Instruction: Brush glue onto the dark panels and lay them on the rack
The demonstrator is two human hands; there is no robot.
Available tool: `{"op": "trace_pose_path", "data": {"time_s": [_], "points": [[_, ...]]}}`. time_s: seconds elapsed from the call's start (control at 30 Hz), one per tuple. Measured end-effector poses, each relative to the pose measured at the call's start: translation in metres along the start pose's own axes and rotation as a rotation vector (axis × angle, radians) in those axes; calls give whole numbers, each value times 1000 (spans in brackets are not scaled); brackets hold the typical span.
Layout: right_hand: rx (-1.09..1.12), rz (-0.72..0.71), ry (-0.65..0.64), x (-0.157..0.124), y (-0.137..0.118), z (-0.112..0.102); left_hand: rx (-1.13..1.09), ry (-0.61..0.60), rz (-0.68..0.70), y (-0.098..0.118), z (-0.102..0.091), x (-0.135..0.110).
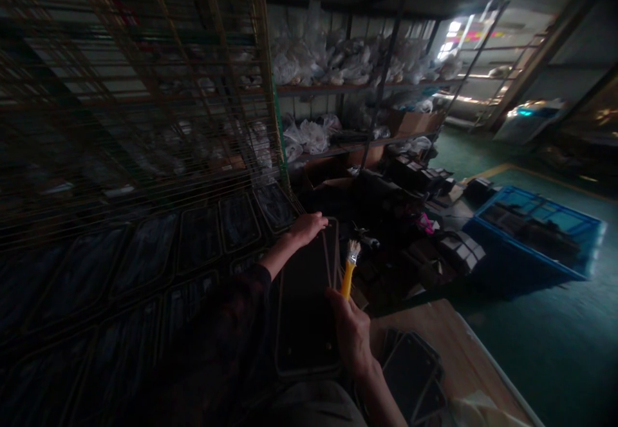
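Note:
My left hand (309, 227) is closed on the far end of a dark rectangular panel (306, 304) with rounded corners and a pale edge. In my right hand (355, 333) is a paintbrush (348, 275), its yellow handle upright and its pale bristles up. That hand's thumb and fingers lie beside the panel's right edge; I cannot tell whether they also grip it. Left of the panel lie rows of similar dark panels (145, 253) with whitish streaks on them. More dark panels (410, 372) are piled on a wooden board (456, 343) at my right.
A wire mesh rack (145, 79) rises at the left. Behind stand metal shelves (338, 92) with plastic bags and cardboard boxes. Dark stacked parts (410, 214) cover the floor ahead. A blue crate (535, 240) stands on the green floor (570, 337) at the right. The place is dim.

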State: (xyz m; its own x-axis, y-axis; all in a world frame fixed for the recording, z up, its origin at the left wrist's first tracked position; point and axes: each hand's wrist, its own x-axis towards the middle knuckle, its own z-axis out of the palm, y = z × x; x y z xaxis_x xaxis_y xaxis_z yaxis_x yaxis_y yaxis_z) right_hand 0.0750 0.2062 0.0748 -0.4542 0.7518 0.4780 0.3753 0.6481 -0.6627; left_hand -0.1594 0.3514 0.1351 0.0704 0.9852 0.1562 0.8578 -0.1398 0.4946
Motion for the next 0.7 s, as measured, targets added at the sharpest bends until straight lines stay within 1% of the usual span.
{"op": "trace_pose_path", "data": {"time_s": [0.13, 0.27, 0.47, 0.6, 0.7], "points": [[1, 11, -15, 0, 1, 0, 8, 32, -26, -2, 4, 4], [19, 16, 0, 0, 1, 0, -35, 65, -66, -8, 1, 3], [40, 12, 35, 1, 0, 2, -126, -16, -1, -11, -5, 3], [42, 14, 57, 1, 0, 3, -241, -23, -41, -10, -2, 5], [58, 18, 52, 2, -1, 3, -390, 24, -106, -9, -1, 4]]}}
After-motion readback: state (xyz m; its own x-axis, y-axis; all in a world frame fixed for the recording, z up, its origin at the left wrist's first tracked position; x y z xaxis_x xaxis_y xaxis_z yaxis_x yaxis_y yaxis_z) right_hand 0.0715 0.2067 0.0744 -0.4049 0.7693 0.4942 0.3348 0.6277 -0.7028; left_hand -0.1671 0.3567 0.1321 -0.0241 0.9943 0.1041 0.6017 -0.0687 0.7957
